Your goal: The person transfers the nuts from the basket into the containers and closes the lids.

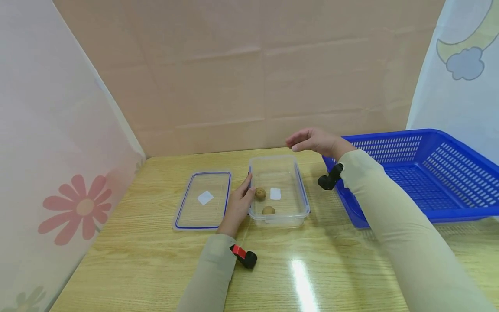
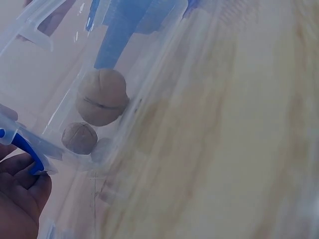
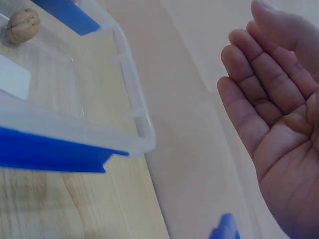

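A clear plastic food container (image 1: 277, 216) with blue side clips stands uncovered on the table. Two walnuts lie inside it: one walnut (image 1: 260, 193) by the left wall, another walnut (image 1: 268, 210) near the front. My left hand (image 1: 238, 206) holds the container's left side, thumb at the rim and fingers outside; the left wrist view shows that hand (image 2: 22, 196) pinching the edge by a blue clip. Raised beyond the container's far right corner, my right hand (image 1: 315, 142) holds nothing. Its palm and loosely bent fingers show in the right wrist view.
The container's clear lid (image 1: 196, 214), with a blue seal, lies flat to the left. A blue slotted basket (image 1: 460, 213) stands at the right, partly under my right forearm. Behind the table's far edge rises a plain beige backdrop (image 1: 218, 86).
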The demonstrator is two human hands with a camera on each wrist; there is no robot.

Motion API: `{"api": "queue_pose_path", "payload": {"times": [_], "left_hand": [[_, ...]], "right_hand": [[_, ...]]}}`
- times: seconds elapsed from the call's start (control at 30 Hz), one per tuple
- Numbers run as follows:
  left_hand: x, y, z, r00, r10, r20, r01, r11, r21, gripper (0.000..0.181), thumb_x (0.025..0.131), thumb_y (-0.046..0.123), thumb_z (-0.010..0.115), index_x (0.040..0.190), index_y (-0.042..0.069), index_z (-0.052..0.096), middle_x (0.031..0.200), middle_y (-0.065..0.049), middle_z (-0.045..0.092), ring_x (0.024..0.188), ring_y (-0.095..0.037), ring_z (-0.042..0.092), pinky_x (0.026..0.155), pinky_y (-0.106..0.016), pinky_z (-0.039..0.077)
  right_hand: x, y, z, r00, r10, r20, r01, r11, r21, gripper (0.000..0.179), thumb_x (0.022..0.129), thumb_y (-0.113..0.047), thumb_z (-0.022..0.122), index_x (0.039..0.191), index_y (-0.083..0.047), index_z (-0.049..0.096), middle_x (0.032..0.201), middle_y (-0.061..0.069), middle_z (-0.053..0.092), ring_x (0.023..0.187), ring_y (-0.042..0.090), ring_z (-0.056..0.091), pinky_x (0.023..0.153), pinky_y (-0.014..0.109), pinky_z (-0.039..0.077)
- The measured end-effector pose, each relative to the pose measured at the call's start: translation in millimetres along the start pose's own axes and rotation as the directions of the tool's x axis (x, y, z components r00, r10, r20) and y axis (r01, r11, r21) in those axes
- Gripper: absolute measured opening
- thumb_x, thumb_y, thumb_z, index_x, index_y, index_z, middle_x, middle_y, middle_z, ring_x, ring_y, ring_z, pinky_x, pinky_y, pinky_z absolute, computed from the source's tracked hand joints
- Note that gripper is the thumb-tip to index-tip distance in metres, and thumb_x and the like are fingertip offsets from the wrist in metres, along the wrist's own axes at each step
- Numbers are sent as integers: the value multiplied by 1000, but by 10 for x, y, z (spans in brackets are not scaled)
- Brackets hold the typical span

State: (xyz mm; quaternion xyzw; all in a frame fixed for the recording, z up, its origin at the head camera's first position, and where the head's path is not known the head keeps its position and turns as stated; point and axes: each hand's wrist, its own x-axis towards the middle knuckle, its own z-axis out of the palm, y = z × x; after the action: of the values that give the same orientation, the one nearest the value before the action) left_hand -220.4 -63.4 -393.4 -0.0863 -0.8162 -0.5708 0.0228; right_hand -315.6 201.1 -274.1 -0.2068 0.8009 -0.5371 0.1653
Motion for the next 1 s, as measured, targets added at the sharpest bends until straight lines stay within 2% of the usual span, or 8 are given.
{"api": "queue_pose_path", "payload": {"times": [0.23, 0.33, 0.57, 0.63, 0.73, 0.83, 0.97, 1.0], "left_hand": [[3, -8, -17, 1000, -2, 2, 2, 1000, -3, 48, 98, 21, 46, 144, 24, 34, 148, -3, 33, 134, -26, 33, 108, -43, 31], [2, -10, -18, 1000, -5, 6, 5, 1000, -4, 48, 98, 21, 45, 144, 22, 34, 148, -2, 33, 134, -25, 33, 108, -43, 32], [-13, -8, -20, 999, -28, 16, 28, 999, -15, 48, 98, 22, 44, 145, 24, 32, 148, 1, 31, 135, -22, 31, 109, -42, 31], [-13, -13, -21, 999, -28, 20, 29, 999, -17, 48, 98, 22, 44, 145, 24, 32, 149, 0, 31, 135, -22, 30, 109, -42, 31], [-9, -19, -20, 999, -32, 22, 33, 999, -18, 48, 98, 22, 44, 145, 25, 32, 149, 0, 30, 136, -23, 29, 109, -42, 30], [-7, -15, -21, 999, -42, 22, 43, 999, -14, 48, 98, 22, 43, 145, 26, 32, 149, 2, 29, 136, -23, 29, 110, -42, 28], [-7, -3, -21, 999, -44, 22, 45, 999, -9, 48, 98, 23, 43, 145, 26, 31, 150, 2, 29, 136, -23, 29, 110, -41, 28], [-10, -1, -23, 999, -45, 21, 45, 999, -5, 48, 98, 23, 43, 145, 26, 31, 150, 2, 29, 136, -23, 29, 110, -41, 28]], "right_hand": [[-93, 21, -151, 999, -31, -13, 32, 998, 45, 25, 85, -5, 63, 110, -10, 66, 99, -10, 68, 100, 8, 61, 92, 21, 44], [-147, 48, -213, 999, -35, -34, 37, 998, 58, 24, 86, -4, 62, 108, -13, 67, 98, -11, 68, 100, 8, 60, 88, 17, 44], [-315, 89, -347, 992, -22, -124, 24, 1000, 11, 29, 87, -8, 61, 116, -6, 62, 100, -12, 67, 100, 4, 59, 87, 13, 44], [-367, 111, -388, 989, -12, -148, 13, 1000, 8, 26, 88, -9, 62, 113, -11, 64, 99, -13, 67, 100, 3, 59, 89, 15, 43], [-429, 166, -461, 985, 4, -172, -4, 1000, -5, 23, 88, -11, 62, 108, -21, 66, 100, -14, 66, 100, 2, 59, 103, 29, 39], [-484, 220, -536, 983, 15, -184, -19, 1000, -22, 22, 89, -13, 61, 104, -29, 66, 101, -16, 66, 100, 0, 58, 107, 35, 34], [-565, 269, -620, 980, 18, -197, -24, 999, -31, 23, 89, -14, 61, 103, -31, 66, 104, -14, 66, 99, -1, 58, 93, 17, 42], [-583, 282, -638, 979, 18, -201, -24, 999, -31, 23, 89, -14, 61, 103, -32, 66, 104, -14, 66, 99, -1, 58, 91, 16, 43]]}}
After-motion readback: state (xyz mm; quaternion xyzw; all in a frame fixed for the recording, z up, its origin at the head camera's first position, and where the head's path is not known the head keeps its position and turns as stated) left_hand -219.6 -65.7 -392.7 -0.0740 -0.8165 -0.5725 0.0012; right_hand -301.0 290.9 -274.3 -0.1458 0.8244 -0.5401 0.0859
